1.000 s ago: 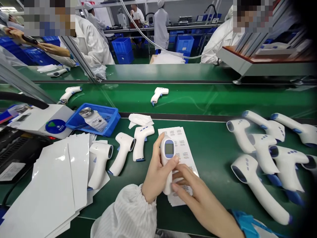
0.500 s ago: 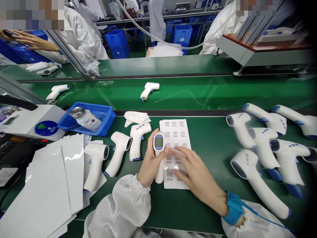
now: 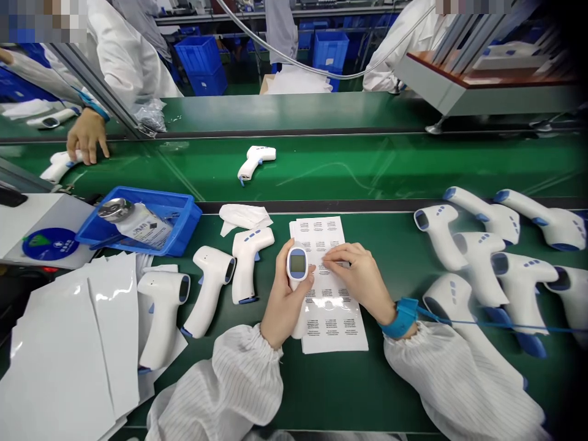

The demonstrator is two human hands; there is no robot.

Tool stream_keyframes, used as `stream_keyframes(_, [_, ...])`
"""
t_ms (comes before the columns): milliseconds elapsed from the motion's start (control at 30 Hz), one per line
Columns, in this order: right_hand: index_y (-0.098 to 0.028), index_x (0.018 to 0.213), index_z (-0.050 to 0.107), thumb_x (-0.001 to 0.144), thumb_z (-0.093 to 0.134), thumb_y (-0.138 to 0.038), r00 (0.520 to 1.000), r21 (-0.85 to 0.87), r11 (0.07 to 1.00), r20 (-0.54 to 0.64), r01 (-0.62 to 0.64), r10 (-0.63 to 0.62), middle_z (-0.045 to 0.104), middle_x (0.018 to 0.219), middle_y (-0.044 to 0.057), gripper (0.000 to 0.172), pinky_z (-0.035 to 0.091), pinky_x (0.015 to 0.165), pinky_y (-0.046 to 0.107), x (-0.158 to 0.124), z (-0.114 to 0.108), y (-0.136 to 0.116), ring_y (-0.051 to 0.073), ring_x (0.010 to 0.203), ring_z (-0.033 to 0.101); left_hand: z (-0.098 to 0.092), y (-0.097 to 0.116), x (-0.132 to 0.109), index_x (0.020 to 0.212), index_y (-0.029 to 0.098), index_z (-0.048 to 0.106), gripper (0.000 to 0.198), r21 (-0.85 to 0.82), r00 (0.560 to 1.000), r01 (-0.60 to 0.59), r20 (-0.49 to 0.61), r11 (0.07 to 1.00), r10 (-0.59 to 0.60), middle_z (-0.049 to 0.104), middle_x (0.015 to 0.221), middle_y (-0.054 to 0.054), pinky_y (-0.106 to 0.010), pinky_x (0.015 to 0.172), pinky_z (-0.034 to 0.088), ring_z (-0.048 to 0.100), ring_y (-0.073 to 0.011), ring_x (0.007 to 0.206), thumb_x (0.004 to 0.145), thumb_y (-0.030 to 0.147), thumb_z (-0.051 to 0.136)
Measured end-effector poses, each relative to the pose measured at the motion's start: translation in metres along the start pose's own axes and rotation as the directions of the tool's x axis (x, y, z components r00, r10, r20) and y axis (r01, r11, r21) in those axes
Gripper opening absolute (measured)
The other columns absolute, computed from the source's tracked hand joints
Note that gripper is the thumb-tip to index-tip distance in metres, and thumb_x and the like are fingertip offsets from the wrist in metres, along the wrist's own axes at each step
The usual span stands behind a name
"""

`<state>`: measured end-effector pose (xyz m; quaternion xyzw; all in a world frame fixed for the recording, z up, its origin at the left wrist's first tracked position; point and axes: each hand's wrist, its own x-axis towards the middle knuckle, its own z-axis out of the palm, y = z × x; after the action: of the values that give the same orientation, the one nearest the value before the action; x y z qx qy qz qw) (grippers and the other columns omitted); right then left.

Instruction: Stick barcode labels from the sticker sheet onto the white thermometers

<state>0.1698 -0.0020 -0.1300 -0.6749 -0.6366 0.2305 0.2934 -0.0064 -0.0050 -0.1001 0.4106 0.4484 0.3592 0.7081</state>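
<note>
Head view: infrared thermometer point(image 3: 297, 264) (grip half-hidden)

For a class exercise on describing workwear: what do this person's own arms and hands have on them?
The left sleeve and right sleeve are white, finely striped cleanroom cloth, gathered at elastic cuffs. A blue wrist strap sits at the right cuff, trailing a thin blue cord. The left hand and right hand are ungloved.

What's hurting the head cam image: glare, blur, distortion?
Head view: wide-angle bowing curves the green conveyor belt; glare lies on the white sheets; the right edge falls off dark; a pixelated patch covers the top left; the infrared thermometer in the left hand looks sharp.
</note>
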Motion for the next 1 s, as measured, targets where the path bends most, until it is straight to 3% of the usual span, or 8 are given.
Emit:
stream_keyframes(133, [-0.023, 0.074, 0.067, 0.083, 0.065, -0.020, 1.000, 0.016, 1.000, -0.016, 0.018, -0.018, 0.072, 0.093, 0.003, 0.009, 0.041, 0.090, 0.048, 0.001, 0.001, -0.003, 0.026, 0.097, 0.059, 0.000, -0.001, 0.001, 0.144, 0.044, 0.029, 0.063, 0.011, 1.000, 0.001, -0.014, 1.000, -0.001, 0.040, 0.151, -0.001, -0.044, 0.107, 0.044, 0.051, -0.0263, 0.131, 0.091, 0.036, 0.061])
stream_keyframes(267, [-0.022, 0.072, 0.060, 0.078, 0.064, -0.011, 0.973, 0.115, 0.971, 0.067, 0.212, -0.220, 0.069, 0.087, 0.003, 0.013, 0.045, 0.086, 0.044, -0.018, -0.012, -0.019, 0.023, 0.090, 0.060, 0.001, -0.001, 0.002, 0.143, 0.043, 0.030, 0.064, -0.018, 1.000, 0.004, -0.030, 1.000, -0.005, 0.046, 0.145, -0.002, -0.043, 0.108, 0.043, 0.053, -0.0255, 0.128, 0.089, 0.034, 0.063])
stream_keyframes(367, [-0.022, 0.072, 0.058, 0.081, 0.063, -0.014, 0.924, 0.462, 0.886, 0.314, 0.053, -0.220, 0.066, 0.080, 0.001, 0.013, 0.053, 0.069, 0.032, -0.033, -0.033, -0.037, 0.016, 0.072, 0.063, 0.001, 0.001, 0.001, 0.144, 0.042, 0.029, 0.065, -0.023, 1.000, -0.021, -0.023, 1.000, 0.021, 0.051, 0.137, -0.002, -0.039, 0.100, 0.049, 0.060, -0.0224, 0.116, 0.090, 0.032, 0.063])
stream_keyframes(433, [-0.021, 0.071, 0.058, 0.082, 0.064, -0.017, 0.901, 0.569, 0.818, 0.394, -0.082, -0.183, 0.065, 0.081, 0.001, 0.013, 0.054, 0.061, 0.028, -0.036, -0.043, -0.051, 0.013, 0.065, 0.063, 0.001, 0.001, -0.002, 0.146, 0.042, 0.026, 0.067, 0.008, 0.999, -0.044, -0.004, 0.999, 0.044, 0.054, 0.131, -0.003, -0.037, 0.088, 0.055, 0.064, -0.0211, 0.104, 0.090, 0.034, 0.062])
stream_keyframes(533, [-0.022, 0.074, 0.063, 0.082, 0.067, -0.019, 0.977, 0.498, 0.867, 0.180, 0.013, -0.118, 0.066, 0.099, 0.004, 0.009, 0.055, 0.073, 0.030, -0.030, -0.047, -0.067, 0.017, 0.084, 0.065, 0.002, -0.001, -0.006, 0.147, 0.039, 0.027, 0.068, 0.087, 0.993, -0.118, 0.017, 0.989, 0.117, 0.052, 0.135, -0.006, -0.038, 0.085, 0.056, 0.062, -0.0239, 0.106, 0.089, 0.035, 0.062])
stream_keyframes(633, [-0.023, 0.075, 0.065, 0.081, 0.068, -0.014, 0.992, 0.403, 0.906, -0.038, 0.129, -0.124, 0.066, 0.107, 0.002, 0.011, 0.050, 0.093, 0.034, -0.019, -0.040, -0.074, 0.019, 0.104, 0.063, 0.002, -0.004, -0.010, 0.148, 0.036, 0.029, 0.067, 0.153, 0.984, -0.179, 0.041, 0.972, 0.175, 0.047, 0.142, -0.007, -0.043, 0.096, 0.053, 0.054, -0.0292, 0.123, 0.089, 0.033, 0.061])
stream_keyframes(833, [-0.023, 0.075, 0.065, 0.081, 0.067, -0.011, 0.992, 0.473, 0.873, -0.076, 0.122, -0.097, 0.071, 0.100, -0.001, 0.014, 0.051, 0.090, 0.029, -0.011, -0.030, -0.074, 0.015, 0.098, 0.066, 0.001, -0.003, -0.012, 0.149, 0.034, 0.027, 0.070, 0.187, 0.976, -0.212, 0.080, 0.959, 0.200, 0.042, 0.148, -0.006, -0.049, 0.106, 0.046, 0.043, -0.0311, 0.136, 0.088, 0.021, 0.058])
stream_keyframes(1000, [-0.023, 0.075, 0.066, 0.081, 0.067, -0.011, 0.994, 0.477, 0.872, -0.075, 0.108, -0.082, 0.072, 0.096, 0.000, 0.013, 0.051, 0.090, 0.031, -0.011, -0.031, -0.075, 0.017, 0.096, 0.067, 0.002, -0.001, -0.013, 0.149, 0.036, 0.025, 0.070, 0.166, 0.982, -0.177, 0.093, 0.970, 0.163, 0.037, 0.151, -0.005, -0.045, 0.098, 0.052, 0.046, -0.0309, 0.132, 0.088, 0.020, 0.056])
